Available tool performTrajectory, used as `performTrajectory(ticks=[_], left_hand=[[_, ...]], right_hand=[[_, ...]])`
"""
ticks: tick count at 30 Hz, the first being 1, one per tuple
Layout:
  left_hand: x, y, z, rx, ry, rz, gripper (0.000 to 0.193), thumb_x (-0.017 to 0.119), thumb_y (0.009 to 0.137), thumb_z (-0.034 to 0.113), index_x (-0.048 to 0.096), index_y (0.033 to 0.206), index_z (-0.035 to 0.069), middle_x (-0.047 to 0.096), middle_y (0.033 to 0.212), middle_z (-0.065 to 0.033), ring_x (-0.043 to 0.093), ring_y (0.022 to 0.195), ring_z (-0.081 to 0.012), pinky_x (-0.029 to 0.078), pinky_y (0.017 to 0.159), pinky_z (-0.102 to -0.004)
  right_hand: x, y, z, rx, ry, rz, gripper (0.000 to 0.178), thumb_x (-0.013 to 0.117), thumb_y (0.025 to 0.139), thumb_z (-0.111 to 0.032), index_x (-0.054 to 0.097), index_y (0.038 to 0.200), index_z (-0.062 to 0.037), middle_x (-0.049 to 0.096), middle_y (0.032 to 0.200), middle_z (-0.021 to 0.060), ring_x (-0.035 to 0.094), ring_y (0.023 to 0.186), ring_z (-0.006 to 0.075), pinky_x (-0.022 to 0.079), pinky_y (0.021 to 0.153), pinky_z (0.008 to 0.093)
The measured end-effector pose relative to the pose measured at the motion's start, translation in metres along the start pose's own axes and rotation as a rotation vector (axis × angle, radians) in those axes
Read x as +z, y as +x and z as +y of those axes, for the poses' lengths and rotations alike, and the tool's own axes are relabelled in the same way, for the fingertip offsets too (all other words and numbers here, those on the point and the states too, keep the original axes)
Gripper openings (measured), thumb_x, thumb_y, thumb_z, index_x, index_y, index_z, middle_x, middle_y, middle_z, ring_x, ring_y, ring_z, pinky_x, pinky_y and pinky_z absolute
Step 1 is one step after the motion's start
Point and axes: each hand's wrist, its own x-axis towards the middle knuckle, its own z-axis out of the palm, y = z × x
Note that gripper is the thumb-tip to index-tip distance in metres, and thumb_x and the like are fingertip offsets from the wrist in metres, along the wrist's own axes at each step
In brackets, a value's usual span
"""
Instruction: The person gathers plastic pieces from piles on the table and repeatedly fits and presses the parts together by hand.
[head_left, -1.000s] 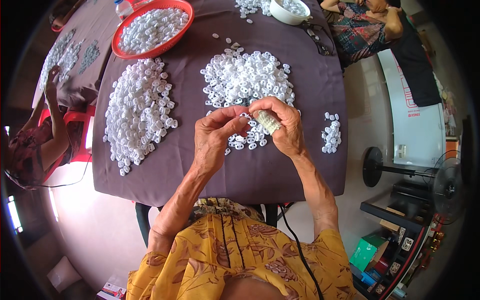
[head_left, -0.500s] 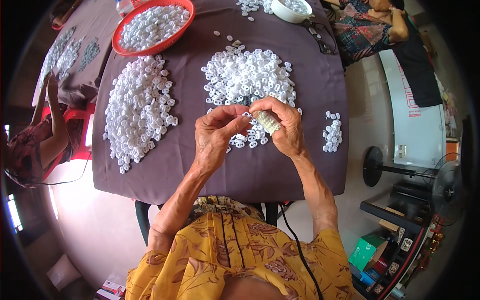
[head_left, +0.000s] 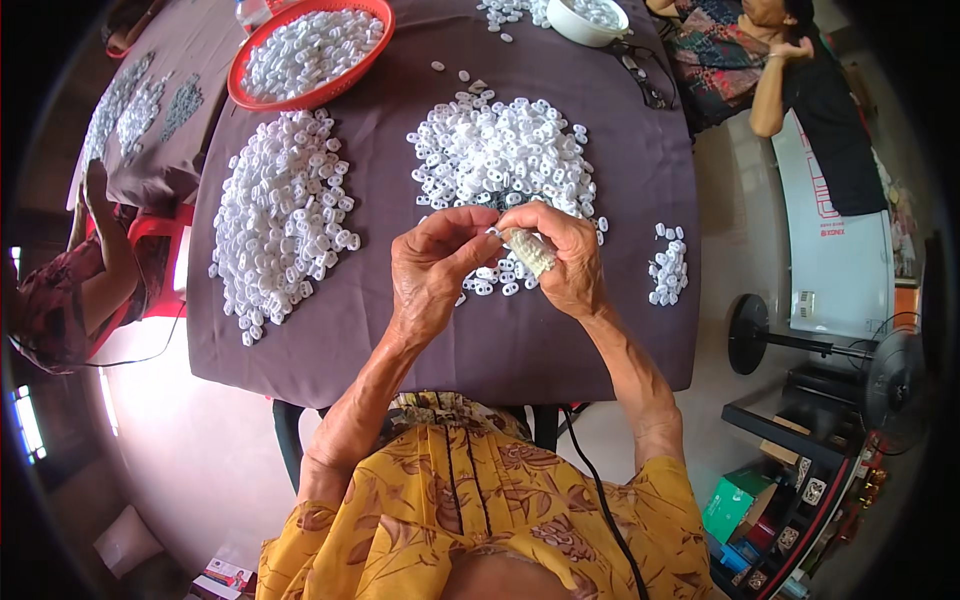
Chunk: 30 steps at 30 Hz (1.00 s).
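Observation:
My left hand (head_left: 422, 268) is closed in a pinch on a small white two-holed plastic piece (head_left: 493, 232), held over the table at the near side of the middle pile. Against it, my right hand (head_left: 570, 262) is closed too, its thumb and forefinger meeting at the same piece. A cream cloth wrap (head_left: 529, 253) covers the right thumb. Whatever else lies between the right fingertips is hidden. Behind both hands spreads a heap of similar white pieces (head_left: 500, 145), with a patch of small dark grey parts (head_left: 515, 200) at its near edge.
A long pile of white pieces (head_left: 282, 220) lies to the left, a small group (head_left: 668, 268) to the right. At the back stand a red basket (head_left: 312, 101) and a white bowl (head_left: 588, 36), both filled. Glasses (head_left: 645, 80) lie nearby. Other people sit at left and upper right.
My hands stay almost in place, with the cream-wrapped thumb shifted slightly. The person at upper right has moved their head and arm. At the left, another person's hands have shifted.

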Motion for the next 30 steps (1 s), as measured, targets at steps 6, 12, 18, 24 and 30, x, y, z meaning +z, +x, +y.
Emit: performTrajectory(ticks=[6,12,18,24,30], left_hand=[[-0.003,0.005,-0.003,-0.003,-0.012,-0.035,0.02,0.061,0.08,0.002,0.059,0.098,-0.004,0.063,0.079,-0.0067,0.059,0.068,-0.0107,0.05,0.064,-0.024],[-0.009,0.008,-0.006,-0.035,-0.07,-0.015,0.019,0.062,0.079,0.003,0.06,0.096,-0.003,0.062,0.077,-0.0061,0.059,0.068,-0.0114,0.049,0.064,-0.0239],[-0.017,0.014,-0.008,-0.124,-0.151,0.022,0.014,0.06,0.081,0.006,0.06,0.092,-0.001,0.06,0.077,-0.0046,0.058,0.068,-0.0119,0.048,0.063,-0.025],[-0.023,0.016,-0.014,-0.111,-0.245,0.004,0.011,0.06,0.081,0.007,0.059,0.09,0.001,0.061,0.084,-0.0054,0.059,0.071,-0.013,0.048,0.065,-0.0251],[-0.022,0.017,-0.013,-0.129,-0.227,0.014,0.009,0.058,0.082,0.007,0.058,0.089,0.001,0.061,0.086,-0.0077,0.06,0.073,-0.014,0.049,0.066,-0.0254]], right_hand=[[-0.007,0.003,0.001,0.024,0.009,-0.049,0.014,0.053,0.079,0.0,0.06,0.091,0.0002,0.063,0.082,0.0063,0.06,0.073,0.0119,0.046,0.067,0.0232],[-0.018,0.008,0.003,0.186,0.222,-0.004,0.018,0.051,0.082,-0.004,0.059,0.098,0.0008,0.064,0.081,0.0067,0.06,0.077,0.0118,0.046,0.072,0.0233],[-0.018,-0.004,0.05,0.11,-0.287,-0.063,0.011,0.052,0.08,0.0,0.061,0.087,0.0001,0.064,0.08,0.009,0.062,0.075,0.0157,0.047,0.067,0.025],[0.001,-0.026,0.092,-0.064,-0.65,-0.187,0.008,0.057,0.069,-0.007,0.056,0.076,-0.0021,0.055,0.069,0.0118,0.054,0.067,0.0294,0.041,0.063,0.0394],[0.009,-0.024,0.085,-0.064,-0.869,-0.281,0.009,0.058,0.066,-0.006,0.049,0.067,-0.0052,0.053,0.067,0.0108,0.051,0.072,0.0287,0.034,0.067,0.0391]])
